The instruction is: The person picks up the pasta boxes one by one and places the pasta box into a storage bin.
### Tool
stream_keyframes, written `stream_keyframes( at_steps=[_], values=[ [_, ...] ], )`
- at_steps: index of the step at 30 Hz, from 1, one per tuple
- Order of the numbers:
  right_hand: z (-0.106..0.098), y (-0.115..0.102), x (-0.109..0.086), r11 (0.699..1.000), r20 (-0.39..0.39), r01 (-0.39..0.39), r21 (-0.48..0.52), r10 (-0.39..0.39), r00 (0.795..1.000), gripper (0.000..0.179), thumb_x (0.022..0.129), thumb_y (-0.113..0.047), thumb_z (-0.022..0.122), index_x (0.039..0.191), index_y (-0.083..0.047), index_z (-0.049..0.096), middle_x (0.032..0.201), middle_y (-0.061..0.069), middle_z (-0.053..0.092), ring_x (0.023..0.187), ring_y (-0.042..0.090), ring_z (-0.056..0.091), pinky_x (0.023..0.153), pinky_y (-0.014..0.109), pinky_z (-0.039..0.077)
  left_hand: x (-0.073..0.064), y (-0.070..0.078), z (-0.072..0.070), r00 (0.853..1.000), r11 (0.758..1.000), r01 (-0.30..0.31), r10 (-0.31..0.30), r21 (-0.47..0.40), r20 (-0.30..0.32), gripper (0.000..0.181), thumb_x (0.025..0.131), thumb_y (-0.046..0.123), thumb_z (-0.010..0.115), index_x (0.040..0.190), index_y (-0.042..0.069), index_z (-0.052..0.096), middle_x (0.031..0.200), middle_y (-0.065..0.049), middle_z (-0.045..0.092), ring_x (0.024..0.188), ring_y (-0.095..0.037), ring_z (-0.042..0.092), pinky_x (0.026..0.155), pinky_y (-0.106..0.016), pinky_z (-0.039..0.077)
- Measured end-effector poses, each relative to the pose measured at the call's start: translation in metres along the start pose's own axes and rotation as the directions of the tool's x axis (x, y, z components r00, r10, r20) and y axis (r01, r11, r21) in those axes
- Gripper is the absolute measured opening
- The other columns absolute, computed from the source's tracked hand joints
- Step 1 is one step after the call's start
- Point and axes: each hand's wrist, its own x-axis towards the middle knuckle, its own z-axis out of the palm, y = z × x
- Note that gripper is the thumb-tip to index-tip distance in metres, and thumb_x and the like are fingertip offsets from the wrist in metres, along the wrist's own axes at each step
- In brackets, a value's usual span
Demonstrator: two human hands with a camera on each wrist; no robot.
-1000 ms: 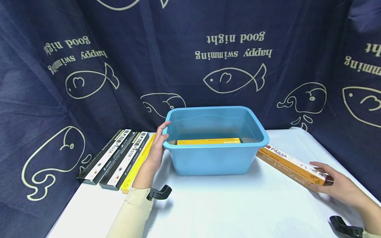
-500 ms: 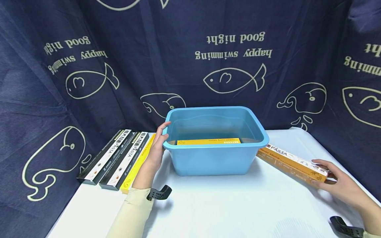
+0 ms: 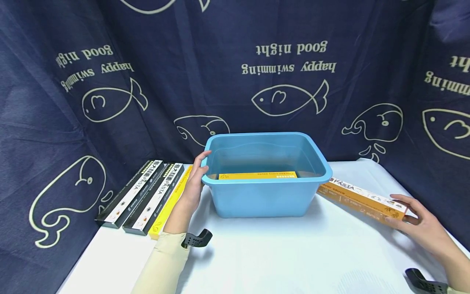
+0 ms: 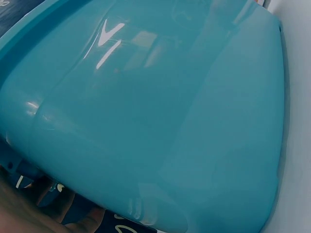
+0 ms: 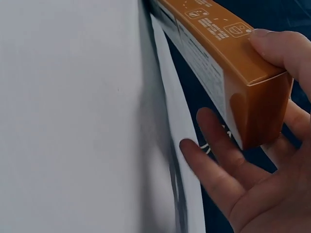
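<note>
My left hand (image 3: 192, 185) holds the left rim of a blue plastic bin (image 3: 258, 200), and in the left wrist view its fingers (image 4: 58, 204) show at the edge of the bin wall (image 4: 146, 121). A long orange and white pasta box (image 3: 361, 201) slants beside the bin's right side. My right hand (image 3: 420, 222) pinches the box's near end, which is raised off the table, while its far end is hidden behind the bin. In the right wrist view the thumb lies on the orange face (image 5: 228, 43), and two fingers (image 5: 214, 170) stretch out beneath the box.
Inside the bin lies a yellow chicken curry sauce box (image 3: 257, 175). To the left, two black and white pasta boxes (image 3: 128, 194) (image 3: 154, 200) and another yellow box (image 3: 170, 204) lie side by side on the white table (image 3: 279, 261). Dark blue cloth (image 3: 235, 61) hangs behind and at both sides.
The near end of the orange pasta box has risen and shifted slightly right with my right hand. My left hand and the bin have stayed in place.
</note>
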Motion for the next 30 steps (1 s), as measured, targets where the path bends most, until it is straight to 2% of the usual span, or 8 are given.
stream_keyframes(
  at_steps=[4,9,11,13,16,23,30],
  values=[
    [0.002,0.001,0.002,0.996,-0.026,0.012,0.091,-0.009,1.000,0.072,0.088,-0.010,0.076,0.143,-0.040,0.041,0.115,-0.034,0.039,0.085,-0.017,0.055,0.064,0.008,0.047,0.000,0.000,0.000,1.000,1.000,-0.002,0.002,0.010,-0.003,0.052,0.096,0.032,0.035,0.147,0.041,0.036,0.165,0.012,0.019,0.152,-0.023,0.019,0.121,-0.063,0.013],
    [0.003,-0.006,0.003,0.979,-0.050,0.036,0.202,-0.026,0.998,0.063,0.089,-0.002,0.072,0.137,-0.034,0.047,0.117,-0.028,0.043,0.083,-0.011,0.061,0.064,0.010,0.050,-0.001,0.001,0.000,1.000,1.000,-0.001,0.001,0.017,-0.006,0.052,0.096,0.033,0.035,0.147,0.041,0.036,0.164,0.012,0.020,0.152,-0.022,0.020,0.121,-0.063,0.015],
    [0.004,-0.010,0.003,0.948,-0.056,0.055,0.314,-0.040,0.998,0.059,0.089,0.003,0.069,0.135,-0.029,0.050,0.118,-0.025,0.046,0.084,-0.009,0.064,0.063,0.011,0.052,-0.001,0.001,0.000,1.000,1.000,-0.002,0.002,0.014,-0.006,0.052,0.095,0.033,0.035,0.147,0.041,0.036,0.164,0.012,0.020,0.151,-0.022,0.020,0.120,-0.064,0.015],
    [0.006,-0.014,0.003,0.903,-0.066,0.078,0.423,-0.055,0.996,0.057,0.088,0.008,0.067,0.132,-0.026,0.052,0.119,-0.021,0.049,0.085,-0.008,0.066,0.064,0.012,0.053,0.000,0.001,0.000,1.000,1.000,-0.001,0.001,0.012,-0.006,0.053,0.095,0.033,0.036,0.147,0.040,0.036,0.164,0.012,0.019,0.151,-0.022,0.020,0.120,-0.064,0.015],
    [0.007,-0.018,0.002,0.841,-0.085,0.099,0.531,-0.063,0.994,0.057,0.087,0.013,0.064,0.130,-0.022,0.054,0.119,-0.018,0.053,0.086,-0.007,0.068,0.064,0.011,0.053,0.000,0.001,0.000,1.000,1.000,0.000,0.000,0.007,-0.002,0.053,0.095,0.033,0.036,0.148,0.040,0.036,0.164,0.012,0.019,0.151,-0.022,0.020,0.120,-0.063,0.015],
    [0.008,-0.018,0.003,0.828,-0.129,0.096,0.552,-0.028,0.991,0.052,0.087,0.011,0.068,0.129,-0.018,0.058,0.118,-0.016,0.054,0.086,-0.009,0.068,0.066,0.009,0.053,0.000,0.000,0.000,1.000,1.000,0.001,-0.001,0.001,-0.004,0.053,0.095,0.032,0.035,0.148,0.040,0.036,0.164,0.012,0.020,0.151,-0.022,0.021,0.121,-0.062,0.016],
    [0.009,-0.020,0.004,0.839,-0.169,0.085,0.537,0.009,0.986,0.054,0.086,0.008,0.070,0.132,-0.019,0.059,0.117,-0.017,0.050,0.085,-0.012,0.066,0.065,0.008,0.052,-0.001,0.002,0.001,1.000,1.000,-0.006,0.006,0.003,-0.006,0.053,0.095,0.032,0.036,0.147,0.041,0.036,0.164,0.011,0.020,0.151,-0.022,0.021,0.121,-0.062,0.016]
  ],
)
